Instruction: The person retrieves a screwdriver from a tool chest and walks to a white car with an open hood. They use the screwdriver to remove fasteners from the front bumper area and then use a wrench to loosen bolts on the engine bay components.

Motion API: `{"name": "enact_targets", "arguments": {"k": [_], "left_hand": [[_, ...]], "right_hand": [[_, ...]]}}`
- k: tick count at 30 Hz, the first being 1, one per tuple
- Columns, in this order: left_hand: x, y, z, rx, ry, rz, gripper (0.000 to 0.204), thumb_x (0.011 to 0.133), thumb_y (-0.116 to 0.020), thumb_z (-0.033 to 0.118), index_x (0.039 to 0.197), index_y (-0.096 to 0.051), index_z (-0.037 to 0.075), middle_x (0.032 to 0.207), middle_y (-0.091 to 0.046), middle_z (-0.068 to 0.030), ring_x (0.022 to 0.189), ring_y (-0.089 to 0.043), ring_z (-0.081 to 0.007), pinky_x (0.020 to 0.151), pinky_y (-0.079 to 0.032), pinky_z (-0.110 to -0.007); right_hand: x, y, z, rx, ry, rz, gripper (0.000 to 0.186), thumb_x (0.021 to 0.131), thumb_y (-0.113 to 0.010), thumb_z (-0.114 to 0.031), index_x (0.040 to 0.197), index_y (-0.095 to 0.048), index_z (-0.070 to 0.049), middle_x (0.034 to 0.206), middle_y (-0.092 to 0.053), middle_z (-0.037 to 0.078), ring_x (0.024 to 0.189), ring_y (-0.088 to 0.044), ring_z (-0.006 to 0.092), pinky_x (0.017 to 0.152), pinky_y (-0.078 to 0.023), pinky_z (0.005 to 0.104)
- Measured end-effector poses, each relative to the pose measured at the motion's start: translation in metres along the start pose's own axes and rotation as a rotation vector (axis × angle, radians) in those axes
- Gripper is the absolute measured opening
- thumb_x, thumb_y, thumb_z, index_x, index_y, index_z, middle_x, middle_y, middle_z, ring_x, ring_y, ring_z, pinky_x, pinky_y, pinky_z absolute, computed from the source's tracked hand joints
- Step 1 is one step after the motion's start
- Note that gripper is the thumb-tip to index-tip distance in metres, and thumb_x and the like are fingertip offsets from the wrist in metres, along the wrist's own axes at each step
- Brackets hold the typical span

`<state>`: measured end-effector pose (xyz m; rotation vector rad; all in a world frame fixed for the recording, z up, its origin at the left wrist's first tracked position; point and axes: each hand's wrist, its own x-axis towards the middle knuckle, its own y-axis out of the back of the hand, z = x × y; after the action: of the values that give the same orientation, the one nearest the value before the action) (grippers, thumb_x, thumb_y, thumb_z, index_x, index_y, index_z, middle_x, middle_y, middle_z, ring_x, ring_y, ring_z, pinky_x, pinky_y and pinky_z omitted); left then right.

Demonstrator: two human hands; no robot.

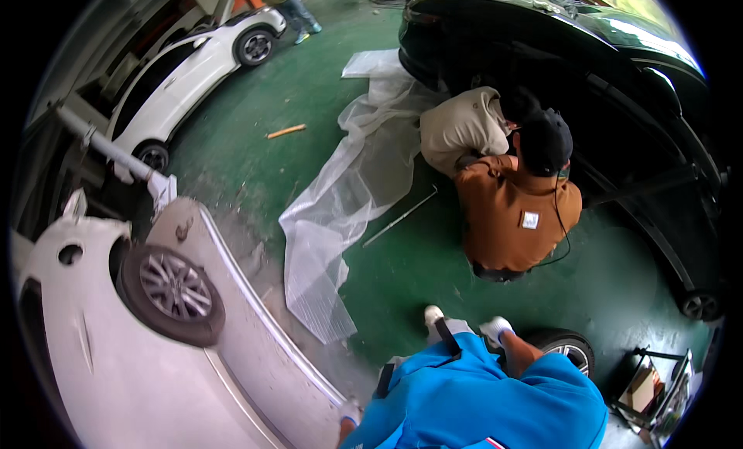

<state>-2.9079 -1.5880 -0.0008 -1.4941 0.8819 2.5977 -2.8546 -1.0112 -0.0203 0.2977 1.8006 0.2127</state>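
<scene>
My left hand (350,412), in a pale glove, hangs low beside the lower edge of the white car body (155,395). Whether it touches that edge I cannot tell, and its fingers are blurred. My right hand (496,329), in a white glove, is in front of my blue jacket, close to a loose wheel (571,351) on the floor. Its fingers are too small to make out, and nothing shows in it. Ahead, a person in a brown jacket (507,217) and one in beige (464,128) crouch beside the black car (619,139).
Crumpled clear plastic sheeting (340,217) runs along the green floor. A thin metal rod (401,215) and an orange-brown stick (286,131) lie there too. Another white car (186,78) and a standing person (290,8) are far left. A black metal frame (656,387) stands right.
</scene>
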Motion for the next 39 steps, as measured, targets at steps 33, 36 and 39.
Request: {"name": "enact_targets", "arguments": {"k": [33,36,39], "left_hand": [[0.490,0.045,0.944,0.224,-0.495,-0.044,0.025,0.097,-0.061,0.031,0.098,-0.066,0.006,0.065,-0.063,-0.0056,0.054,-0.060,-0.0156,0.051,-0.048,-0.034],[0.460,0.035,0.993,-0.030,-0.162,-0.069,0.019,0.096,-0.064,0.026,0.098,-0.066,0.007,0.065,-0.062,-0.0045,0.049,-0.058,-0.0157,0.044,-0.046,-0.033],[0.452,0.026,1.002,-0.160,-0.123,-0.087,0.008,0.093,-0.065,0.011,0.097,-0.063,0.005,0.065,-0.057,-0.0035,0.046,-0.055,-0.0161,0.041,-0.045,-0.034]], "right_hand": [[0.306,0.140,-0.707,0.416,-0.077,0.179,0.027,0.087,-0.072,-0.018,0.071,-0.058,-0.001,0.056,-0.050,0.009,0.047,-0.052,0.0230,0.044,-0.041,0.0431],[0.354,0.249,-0.874,0.285,0.198,0.152,0.031,0.088,-0.068,-0.032,0.090,-0.070,-0.002,0.063,-0.061,0.014,0.048,-0.059,0.0247,0.046,-0.045,0.0413],[0.355,0.311,-1.054,0.099,0.418,0.307,0.051,0.086,-0.071,-0.039,0.119,-0.070,-0.001,0.101,-0.074,0.020,0.095,-0.072,0.0310,0.083,-0.054,0.0387]]}}
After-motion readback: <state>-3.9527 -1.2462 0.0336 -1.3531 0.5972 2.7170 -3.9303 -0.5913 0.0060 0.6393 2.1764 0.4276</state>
